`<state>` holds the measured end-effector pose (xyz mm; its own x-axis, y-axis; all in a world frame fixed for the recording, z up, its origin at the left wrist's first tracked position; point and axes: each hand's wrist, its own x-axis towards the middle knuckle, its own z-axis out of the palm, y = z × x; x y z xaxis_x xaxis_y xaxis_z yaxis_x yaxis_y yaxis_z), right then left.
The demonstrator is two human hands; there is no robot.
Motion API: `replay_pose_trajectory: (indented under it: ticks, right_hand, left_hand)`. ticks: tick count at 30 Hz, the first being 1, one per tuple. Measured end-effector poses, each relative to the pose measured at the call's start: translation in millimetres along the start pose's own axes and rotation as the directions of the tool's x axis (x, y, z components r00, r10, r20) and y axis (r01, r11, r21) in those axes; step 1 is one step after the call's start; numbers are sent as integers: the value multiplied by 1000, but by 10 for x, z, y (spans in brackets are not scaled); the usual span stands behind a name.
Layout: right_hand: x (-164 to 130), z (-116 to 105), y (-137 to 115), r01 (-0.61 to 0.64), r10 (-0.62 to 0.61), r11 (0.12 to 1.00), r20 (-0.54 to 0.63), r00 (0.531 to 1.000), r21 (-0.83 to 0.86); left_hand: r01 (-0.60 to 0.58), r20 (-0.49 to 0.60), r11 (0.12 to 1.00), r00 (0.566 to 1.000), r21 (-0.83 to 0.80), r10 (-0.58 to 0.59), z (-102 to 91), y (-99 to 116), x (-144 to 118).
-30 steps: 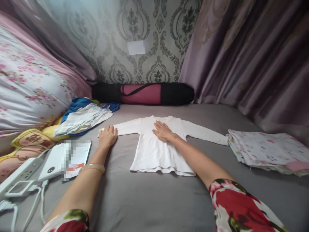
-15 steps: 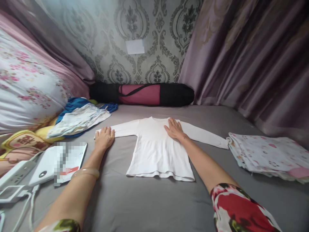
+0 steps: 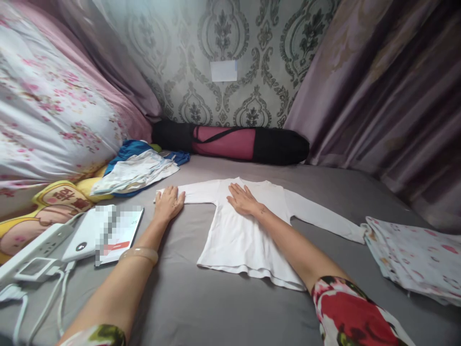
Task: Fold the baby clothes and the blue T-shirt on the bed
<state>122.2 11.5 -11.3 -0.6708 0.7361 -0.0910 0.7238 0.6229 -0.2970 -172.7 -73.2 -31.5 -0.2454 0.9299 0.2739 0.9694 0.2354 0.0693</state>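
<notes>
A white long-sleeved shirt [image 3: 237,240] lies spread on the grey sheet [image 3: 201,312], its neck toward the wall and its hem toward me. My left hand [image 3: 169,203] rests flat on the cuff end of the left-hand sleeve, fingers stretched out. On the upper chest of the shirt lies my right hand [image 3: 243,198], palm down with the fingers extended. The other sleeve reaches out to the right, its cuff touching or close to a folded printed cloth [image 3: 418,254]. Neither hand grips the fabric.
At left are a power strip [image 3: 46,250] with cables, a white power bank [image 3: 84,240], a phone-like screen [image 3: 126,233], a yellow cartoon cushion [image 3: 50,211] and a pile of clothes [image 3: 140,170]. A black and pink long bag [image 3: 223,142] lies along the wall.
My right hand has slid left across the shirt's chest, from near the right shoulder toward the left side. My left hand stays on the sleeve end. The whole view has shifted slightly.
</notes>
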Motion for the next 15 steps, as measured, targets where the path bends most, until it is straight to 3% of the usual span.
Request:
replay_pose_trajectory:
  ticks: [4,8,12,15]
  right_hand:
    - [253,-52,155,-77,76,996,-39,996,-36]
    - [311,-64,245,-58,55,998,-71,996,-37]
    - [128,-61,198,-29,28,1000,-51,998,-5]
    - [-192,-61,135,-27,27,999,-1,1000,18]
  left_hand:
    - [12,-5,1000,1000,-23,-12,8,-5,6]
    - [39,-16,997,999,-62,-40,-21,14,2]
    - [51,-41,996,998,-68,-54,-38,17,3]
    - [49,-86,997,995,-64,-55,-27,10,-2]
